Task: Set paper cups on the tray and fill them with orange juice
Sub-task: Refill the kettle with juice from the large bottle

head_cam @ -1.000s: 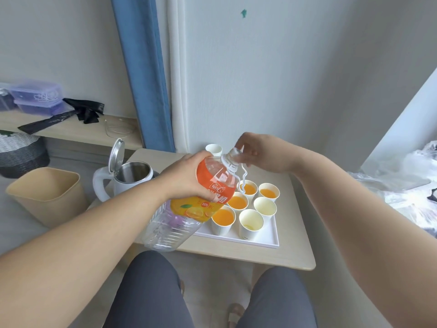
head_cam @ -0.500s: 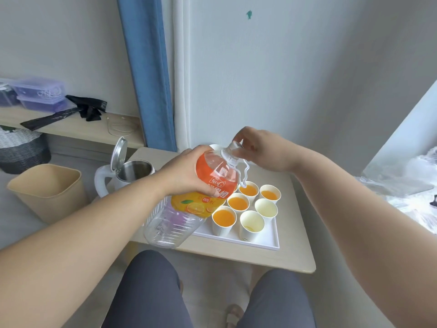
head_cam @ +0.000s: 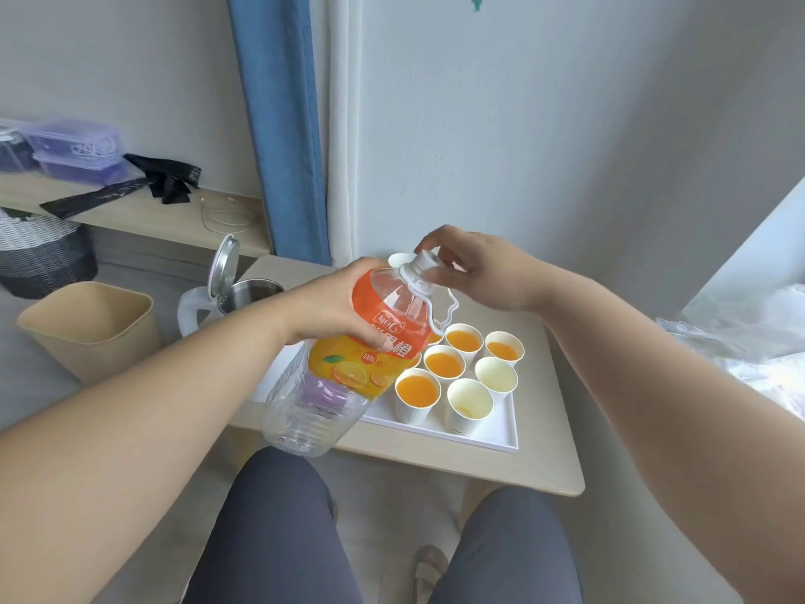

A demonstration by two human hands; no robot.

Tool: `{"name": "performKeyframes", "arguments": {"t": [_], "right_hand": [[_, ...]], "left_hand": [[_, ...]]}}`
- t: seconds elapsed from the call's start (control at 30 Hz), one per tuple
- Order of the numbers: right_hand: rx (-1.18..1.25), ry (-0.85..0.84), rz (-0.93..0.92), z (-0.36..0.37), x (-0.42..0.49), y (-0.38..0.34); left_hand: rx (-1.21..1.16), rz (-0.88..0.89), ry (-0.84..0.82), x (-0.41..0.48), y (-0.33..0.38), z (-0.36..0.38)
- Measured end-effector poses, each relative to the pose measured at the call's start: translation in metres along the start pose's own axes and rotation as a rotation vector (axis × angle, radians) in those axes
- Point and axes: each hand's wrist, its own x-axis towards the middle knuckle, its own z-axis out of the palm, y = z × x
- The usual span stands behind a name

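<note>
Your left hand (head_cam: 335, 307) grips the bottle (head_cam: 361, 368) round its shoulder, fingers curled over the label. It holds the bottle slanted above the tray's near-left corner, base toward your knees and neck pointing up and away. Your right hand (head_cam: 479, 272) is at the neck, fingertips pinching the white cap (head_cam: 424, 260).

Over the last second the bottle has come up. Its neck was low over the tray's far cups; now it sits higher and clear of them, with the loop handle hanging just above the tray's far row. Your right hand has stayed at the neck throughout. Nothing is pouring, and the clear lower half looks empty, so I judge you're capping the bottle, not starting another pour.

That matters, because the job isn't finished. On the tray (head_cam: 479, 433) the cups (head_cam: 444, 364) stand close together in its right half. Five show orange juice, one of them partly hidden behind the bottle. Two pale cups (head_cam: 496, 377) on the tray's near-right side hold at most a trace at the bottom. A lone cup (head_cam: 398, 260) shows toward the tray's far edge, beside the cap; I can't tell whether it stands on the tray.

If the bottle really is spent, you'll need more juice for those two. A kettle (head_cam: 244, 294), lid open, sits left of the tray.
</note>
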Motion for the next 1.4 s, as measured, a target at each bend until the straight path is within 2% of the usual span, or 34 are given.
{"name": "performKeyframes", "arguments": {"t": [0.07, 0.2, 0.27, 0.33, 0.47, 0.57, 0.63, 0.7, 0.77, 0.83, 1.0, 1.1, 1.2, 1.27, 1.4], "right_hand": [[-0.038, 0.031, 0.05, 0.007, 0.003, 0.0], [-0.076, 0.128, 0.353, 0.032, 0.009, 0.003], [-0.158, 0.129, 0.394, 0.039, 0.007, 0.002], [-0.147, 0.14, 0.275, 0.037, 0.004, 0.002], [0.076, 0.123, -0.101, 0.023, -0.003, -0.003], [0.121, 0.116, -0.097, 0.019, -0.004, -0.004], [0.154, 0.121, 0.013, 0.023, -0.002, -0.006], [0.178, 0.17, 0.151, 0.03, 0.001, -0.009], [0.202, 0.221, 0.261, 0.038, 0.005, -0.012], [0.244, 0.245, 0.314, 0.045, 0.009, -0.016], [0.399, 0.289, 0.341, 0.047, 0.016, -0.021], [0.628, 0.398, 0.298, 0.045, 0.026, -0.022], [0.807, 0.365, 0.296, 0.037, 0.043, -0.019], [0.785, 0.375, 0.293, 0.03, 0.058, -0.016], [0.621, 0.519, 0.266, 0.015, 0.102, -0.01]], "left_hand": [[0.047, 0.005, 0.054, 0.001, -0.003, 0.002], [0.482, -0.035, 0.306, 0.004, -0.006, 0.016], [0.612, -0.046, 0.318, 0.004, -0.004, 0.018], [0.539, -0.04, 0.217, 0.003, -0.004, 0.011], [-0.042, -0.058, -0.091, -0.008, -0.002, -0.009], [-0.066, -0.047, -0.131, -0.011, -0.002, -0.013], [0.009, -0.022, -0.041, -0.011, -0.003, -0.009], [0.207, 0.021, 0.124, -0.008, -0.004, -0.001], [0.418, 0.001, 0.297, -0.006, -0.007, 0.007], [0.517, -0.028, 0.396, -0.005, -0.011, 0.013], [0.503, -0.031, 0.452, -0.004, -0.014, 0.013], [0.425, 0.009, 0.494, 0.002, -0.006, 0.002], [0.367, 0.024, 0.503, 0.014, 0.001, -0.016], [0.387, 0.031, 0.498, 0.026, 0.007, -0.026], [0.392, 0.081, 0.547, 0.06, 0.019, -0.046]]}}
